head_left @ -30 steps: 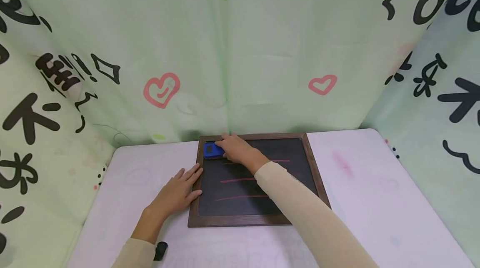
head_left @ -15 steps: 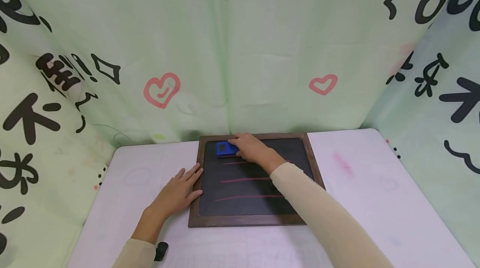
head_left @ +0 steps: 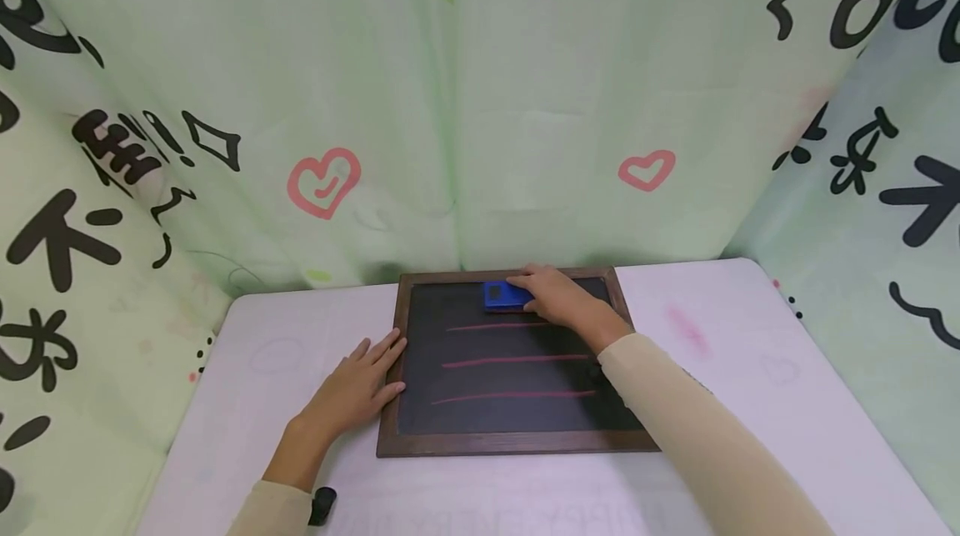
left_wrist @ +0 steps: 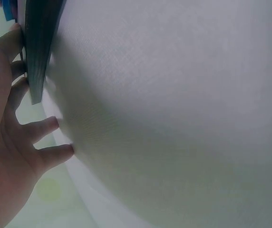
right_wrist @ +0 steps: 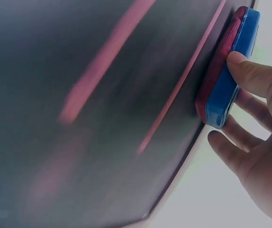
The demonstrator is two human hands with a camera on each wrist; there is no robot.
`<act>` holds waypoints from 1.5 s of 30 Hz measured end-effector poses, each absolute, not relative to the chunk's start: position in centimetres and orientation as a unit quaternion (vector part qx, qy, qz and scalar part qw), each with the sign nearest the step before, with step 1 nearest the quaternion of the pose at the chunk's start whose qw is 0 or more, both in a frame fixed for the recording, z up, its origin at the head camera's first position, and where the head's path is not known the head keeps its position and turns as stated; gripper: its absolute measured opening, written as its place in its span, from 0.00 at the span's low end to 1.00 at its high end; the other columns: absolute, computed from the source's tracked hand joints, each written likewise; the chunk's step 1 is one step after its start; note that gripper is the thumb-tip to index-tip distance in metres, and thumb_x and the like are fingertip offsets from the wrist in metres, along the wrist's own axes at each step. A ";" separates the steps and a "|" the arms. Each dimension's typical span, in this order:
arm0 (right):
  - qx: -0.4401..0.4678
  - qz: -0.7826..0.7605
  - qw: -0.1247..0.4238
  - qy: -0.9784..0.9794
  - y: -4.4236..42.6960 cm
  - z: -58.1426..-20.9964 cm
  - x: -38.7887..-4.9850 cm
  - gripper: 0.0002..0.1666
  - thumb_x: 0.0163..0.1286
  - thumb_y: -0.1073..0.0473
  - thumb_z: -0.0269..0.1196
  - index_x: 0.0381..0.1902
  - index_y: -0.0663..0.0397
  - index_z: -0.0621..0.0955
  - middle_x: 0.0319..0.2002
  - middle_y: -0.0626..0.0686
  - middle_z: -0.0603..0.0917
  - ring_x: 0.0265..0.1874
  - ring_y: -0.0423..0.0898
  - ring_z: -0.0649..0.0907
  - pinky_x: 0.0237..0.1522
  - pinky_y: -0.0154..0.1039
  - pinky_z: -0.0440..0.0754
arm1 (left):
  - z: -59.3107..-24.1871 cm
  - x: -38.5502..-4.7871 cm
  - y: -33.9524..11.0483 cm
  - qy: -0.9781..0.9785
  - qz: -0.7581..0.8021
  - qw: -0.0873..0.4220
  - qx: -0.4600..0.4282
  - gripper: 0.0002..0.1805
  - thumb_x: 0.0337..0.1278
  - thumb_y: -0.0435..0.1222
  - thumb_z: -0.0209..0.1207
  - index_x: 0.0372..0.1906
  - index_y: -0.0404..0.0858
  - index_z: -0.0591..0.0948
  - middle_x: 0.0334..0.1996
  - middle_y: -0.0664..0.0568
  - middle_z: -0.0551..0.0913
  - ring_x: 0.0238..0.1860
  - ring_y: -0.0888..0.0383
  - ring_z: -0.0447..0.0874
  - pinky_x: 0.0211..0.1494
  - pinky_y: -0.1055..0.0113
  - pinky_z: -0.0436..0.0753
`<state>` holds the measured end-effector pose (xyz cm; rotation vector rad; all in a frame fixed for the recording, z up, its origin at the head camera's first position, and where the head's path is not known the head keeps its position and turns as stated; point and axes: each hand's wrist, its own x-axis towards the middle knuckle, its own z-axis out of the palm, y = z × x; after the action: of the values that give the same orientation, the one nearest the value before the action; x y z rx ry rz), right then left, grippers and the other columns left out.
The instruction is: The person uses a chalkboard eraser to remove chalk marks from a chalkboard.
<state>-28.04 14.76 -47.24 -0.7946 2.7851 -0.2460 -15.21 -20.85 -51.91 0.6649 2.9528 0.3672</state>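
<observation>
A blackboard point(head_left: 480, 419) in a brown wooden frame lies on the table, with three pink chalk lines point(head_left: 517, 360) across it. Near its top edge, my right hand point(head_left: 562, 298) grips a blue eraser point(head_left: 504, 295) between thumb and fingers. In the right wrist view the eraser point(right_wrist: 231, 71) shows a red pad against the board, beside the uppermost line. My left hand point(head_left: 356, 382) rests with spread fingers at the board's left frame edge. The left wrist view shows that hand point(left_wrist: 12, 123) touching the frame's side point(left_wrist: 38, 52), some fingertips on the table.
The pale table point(head_left: 750, 403) extends on both sides of the board. A light green curtain point(head_left: 525, 102) with black characters and pink hearts hangs behind and at both sides. Something small and black point(head_left: 322, 505) shows by the left wrist.
My right hand has slid the eraser rightward along the top of the board, from the left corner to past the middle. The left hand has stayed in place.
</observation>
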 end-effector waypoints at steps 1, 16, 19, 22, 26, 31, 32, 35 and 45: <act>-0.272 -0.087 0.114 0.952 15.3 -47.2 -27.9 0.35 0.73 0.61 0.67 0.75 0.56 0.72 0.69 0.64 0.75 0.67 0.61 0.77 0.69 0.55 0.77 | -51.9 -15.2 -20.9 0.967 0.121 0.047 0.217 0.38 0.75 0.50 0.58 0.81 0.42 0.62 0.82 0.48 0.58 0.75 0.27 0.63 0.67 0.28 0.72; -0.246 -0.103 0.085 0.960 22.8 -46.7 -27.2 0.33 0.71 0.66 0.68 0.72 0.62 0.74 0.65 0.67 0.77 0.64 0.66 0.78 0.66 0.60 0.78 | -51.7 -15.0 -20.9 0.967 0.132 0.048 0.213 0.38 0.74 0.50 0.58 0.81 0.43 0.63 0.82 0.49 0.59 0.76 0.28 0.62 0.70 0.30 0.71; -0.240 -0.109 0.084 0.961 23.6 -46.6 -27.1 0.33 0.71 0.67 0.67 0.73 0.62 0.73 0.66 0.67 0.76 0.65 0.66 0.77 0.66 0.61 0.78 | -51.7 -15.0 -20.9 0.967 0.132 0.052 0.212 0.38 0.75 0.51 0.58 0.81 0.43 0.62 0.82 0.49 0.58 0.76 0.28 0.61 0.71 0.31 0.70; -0.242 -0.109 0.078 0.961 24.1 -46.7 -27.2 0.33 0.71 0.67 0.67 0.73 0.63 0.73 0.65 0.68 0.76 0.65 0.66 0.77 0.65 0.61 0.78 | -51.6 -15.1 -20.9 0.967 0.131 0.053 0.211 0.38 0.75 0.51 0.58 0.82 0.43 0.62 0.82 0.49 0.58 0.76 0.28 0.61 0.71 0.31 0.70; -0.243 -0.107 0.076 0.961 24.2 -46.8 -27.1 0.33 0.71 0.67 0.67 0.73 0.63 0.73 0.65 0.68 0.76 0.64 0.66 0.77 0.65 0.61 0.78 | -51.6 -15.1 -20.9 0.967 0.131 0.055 0.211 0.38 0.75 0.51 0.57 0.82 0.43 0.61 0.83 0.49 0.57 0.76 0.29 0.61 0.71 0.31 0.69; -0.248 -0.103 0.071 0.961 24.2 -46.6 -26.7 0.33 0.71 0.66 0.68 0.72 0.63 0.74 0.65 0.68 0.77 0.63 0.67 0.78 0.63 0.61 0.79 | -51.5 -15.1 -20.9 0.967 0.131 0.057 0.211 0.38 0.75 0.51 0.57 0.82 0.43 0.61 0.83 0.49 0.57 0.77 0.28 0.61 0.71 0.31 0.69; -0.249 -0.103 0.069 0.960 24.2 -46.6 -26.5 0.33 0.70 0.65 0.68 0.72 0.64 0.74 0.64 0.69 0.77 0.63 0.67 0.78 0.63 0.61 0.79 | -51.5 -15.1 -20.9 0.967 0.131 0.056 0.210 0.38 0.75 0.51 0.57 0.82 0.43 0.61 0.83 0.49 0.57 0.77 0.28 0.61 0.71 0.31 0.69; -0.257 -0.100 0.061 0.959 24.4 -46.5 -26.1 0.33 0.69 0.64 0.69 0.70 0.64 0.76 0.63 0.68 0.78 0.62 0.68 0.78 0.62 0.62 0.79 | -51.5 -15.1 -20.9 0.968 0.129 0.054 0.211 0.38 0.75 0.51 0.57 0.82 0.43 0.61 0.83 0.49 0.57 0.77 0.28 0.61 0.71 0.30 0.69; -0.279 -0.098 0.056 0.954 25.1 -47.1 -23.4 0.32 0.68 0.61 0.72 0.69 0.61 0.78 0.60 0.66 0.81 0.59 0.66 0.81 0.60 0.61 0.81 | -51.7 -15.1 -20.8 0.968 0.130 0.056 0.209 0.38 0.76 0.51 0.56 0.82 0.43 0.61 0.83 0.49 0.57 0.77 0.29 0.61 0.71 0.30 0.69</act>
<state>-23.40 25.10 -47.12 -0.8465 2.8947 -0.2965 -15.08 -20.85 -51.70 0.6353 2.9364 0.3948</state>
